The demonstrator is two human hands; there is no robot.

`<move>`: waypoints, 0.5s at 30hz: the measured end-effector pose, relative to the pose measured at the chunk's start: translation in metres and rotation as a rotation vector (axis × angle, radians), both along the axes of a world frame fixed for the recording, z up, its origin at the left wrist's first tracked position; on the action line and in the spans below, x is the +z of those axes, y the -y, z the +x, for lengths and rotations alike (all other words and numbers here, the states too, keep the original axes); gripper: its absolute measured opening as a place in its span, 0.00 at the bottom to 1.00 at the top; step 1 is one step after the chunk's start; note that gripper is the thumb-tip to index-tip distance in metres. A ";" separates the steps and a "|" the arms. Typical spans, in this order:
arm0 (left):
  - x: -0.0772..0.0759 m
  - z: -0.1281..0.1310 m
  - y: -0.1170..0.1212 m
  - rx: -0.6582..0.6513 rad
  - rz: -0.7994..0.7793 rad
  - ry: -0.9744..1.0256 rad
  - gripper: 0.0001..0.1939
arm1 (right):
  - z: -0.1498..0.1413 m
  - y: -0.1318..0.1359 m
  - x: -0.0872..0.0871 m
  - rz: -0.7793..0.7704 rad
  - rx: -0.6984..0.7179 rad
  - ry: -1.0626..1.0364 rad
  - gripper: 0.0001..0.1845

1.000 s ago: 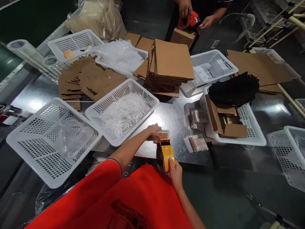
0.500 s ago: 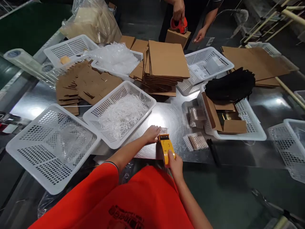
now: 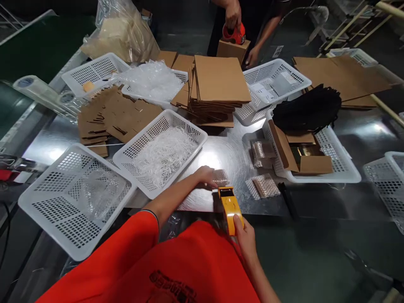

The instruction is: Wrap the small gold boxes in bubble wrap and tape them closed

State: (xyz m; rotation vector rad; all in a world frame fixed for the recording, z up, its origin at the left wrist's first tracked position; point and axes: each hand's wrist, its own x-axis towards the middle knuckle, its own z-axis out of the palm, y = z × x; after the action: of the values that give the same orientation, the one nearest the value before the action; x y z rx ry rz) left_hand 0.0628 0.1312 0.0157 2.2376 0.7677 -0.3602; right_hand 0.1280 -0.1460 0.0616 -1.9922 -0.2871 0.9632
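Observation:
My right hand (image 3: 246, 236) is closed around a yellow tape dispenser (image 3: 231, 210), its black-edged head pointing away from me near the table's front edge. Just beyond that head lies a small bubble-wrapped packet (image 3: 220, 176) on the shiny metal table (image 3: 210, 158). My left hand (image 3: 206, 175) grips the packet's left side, fingers curled over it. To the right of the dispenser are a flat bubble-wrapped packet (image 3: 263, 186) and a small stack of wrapped packets (image 3: 262, 152).
Left are a basket of white shredded filler (image 3: 164, 151) and a basket with clear plastic (image 3: 50, 202). Stacked cardboard (image 3: 221, 80) stands behind. A right-hand basket (image 3: 342, 168) holds an opened carton and black material (image 3: 307, 110). Across the table, a co-worker's hand (image 3: 232, 14) holds a red tape dispenser.
The yellow dispenser and my right hand have moved back toward me and slightly right, away from the packet. More of the packet shows. The co-worker's other hand has come closer to the box.

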 end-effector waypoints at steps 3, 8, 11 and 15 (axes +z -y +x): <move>0.008 0.000 -0.023 0.060 -0.142 -0.017 0.24 | 0.012 -0.031 0.004 0.025 -0.031 0.031 0.35; 0.011 -0.007 -0.038 0.294 0.026 0.018 0.17 | 0.027 -0.094 -0.002 0.096 0.002 0.053 0.35; 0.006 -0.009 -0.021 0.428 0.155 0.056 0.25 | 0.030 -0.128 -0.011 0.099 0.016 0.069 0.34; -0.006 -0.004 -0.005 0.288 0.211 0.121 0.45 | 0.034 -0.158 -0.018 0.065 0.038 0.050 0.33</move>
State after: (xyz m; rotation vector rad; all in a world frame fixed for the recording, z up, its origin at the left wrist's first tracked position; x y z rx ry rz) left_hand 0.0587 0.1360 0.0092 2.2737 1.0873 -0.0043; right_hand 0.1615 0.0118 0.0433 -1.9597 -0.3800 0.9178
